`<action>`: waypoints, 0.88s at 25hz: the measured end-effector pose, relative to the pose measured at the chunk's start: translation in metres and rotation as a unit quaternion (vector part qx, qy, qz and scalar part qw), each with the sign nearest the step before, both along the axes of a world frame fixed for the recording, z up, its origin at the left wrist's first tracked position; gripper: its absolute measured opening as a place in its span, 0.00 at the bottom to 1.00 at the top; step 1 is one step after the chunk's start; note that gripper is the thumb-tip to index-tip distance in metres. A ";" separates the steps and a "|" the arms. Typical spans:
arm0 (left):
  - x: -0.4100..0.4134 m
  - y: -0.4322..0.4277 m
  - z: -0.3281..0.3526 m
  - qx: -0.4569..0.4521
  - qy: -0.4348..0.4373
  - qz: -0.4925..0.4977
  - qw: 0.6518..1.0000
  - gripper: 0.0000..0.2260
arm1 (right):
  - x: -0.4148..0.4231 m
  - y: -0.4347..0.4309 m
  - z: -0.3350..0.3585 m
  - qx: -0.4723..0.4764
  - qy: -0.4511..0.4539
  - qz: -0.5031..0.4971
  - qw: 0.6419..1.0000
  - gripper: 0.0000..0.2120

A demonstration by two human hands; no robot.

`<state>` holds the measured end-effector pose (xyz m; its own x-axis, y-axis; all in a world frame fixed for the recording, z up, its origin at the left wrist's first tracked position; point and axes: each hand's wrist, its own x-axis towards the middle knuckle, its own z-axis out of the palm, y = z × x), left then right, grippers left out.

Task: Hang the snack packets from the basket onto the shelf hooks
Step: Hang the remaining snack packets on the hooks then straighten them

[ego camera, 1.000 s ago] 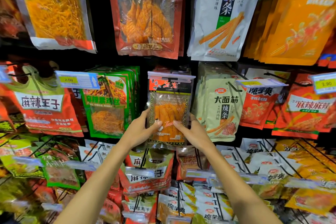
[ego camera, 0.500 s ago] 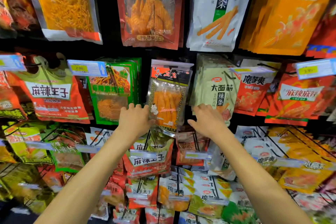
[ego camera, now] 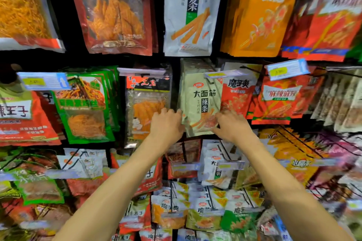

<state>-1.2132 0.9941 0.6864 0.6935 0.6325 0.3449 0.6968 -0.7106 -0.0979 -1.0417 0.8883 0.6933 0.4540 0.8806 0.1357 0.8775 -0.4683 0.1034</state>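
A clear snack packet of orange strips [ego camera: 146, 103] hangs on a middle-row hook, and neither hand holds it. To its right hangs a stack of beige snack packets [ego camera: 201, 96] with black lettering. My left hand [ego camera: 166, 124] curls its fingers round the lower left edge of the front beige packet. My right hand [ego camera: 231, 126] pinches that packet's lower right corner, fingers on the front and thumb underneath. Motion blur hides the fingertips. The basket is out of view.
Hanging packets fill the rack: green ones [ego camera: 86, 107] and red ones [ego camera: 21, 115] to the left, red-orange ones [ego camera: 237, 96] to the right, larger bags above. Price tags [ego camera: 287, 69] stick out on hook ends. Lower rows hold several small packets [ego camera: 215, 164].
Both hands let go of the clear orange-strip packet, which stays hanging, and moved right to the beige packets. My view shifted right and closer.
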 end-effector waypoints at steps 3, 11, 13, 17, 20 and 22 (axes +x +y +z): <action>0.035 0.009 0.006 -0.011 -0.049 0.027 0.998 0.20 | 0.029 0.001 0.011 0.014 0.007 -0.013 1.000 0.25; 0.088 0.061 0.010 -0.188 -0.306 0.015 0.933 0.33 | 0.073 0.045 0.016 0.212 0.327 0.023 0.921 0.42; 0.098 0.067 0.017 -0.200 -0.343 0.017 0.917 0.34 | 0.067 0.049 0.026 0.218 0.401 0.023 0.889 0.36; 0.114 0.077 0.021 -0.231 -0.387 0.002 0.893 0.29 | 0.070 0.059 0.030 0.205 0.434 0.022 0.877 0.26; 0.120 0.076 0.029 -0.263 -0.422 -0.024 0.867 0.22 | 0.066 0.062 0.048 0.192 0.469 -0.002 0.862 0.23; 0.123 0.077 0.027 -0.275 -0.432 -0.039 0.858 0.09 | 0.075 0.069 0.047 0.201 0.488 0.001 0.850 0.21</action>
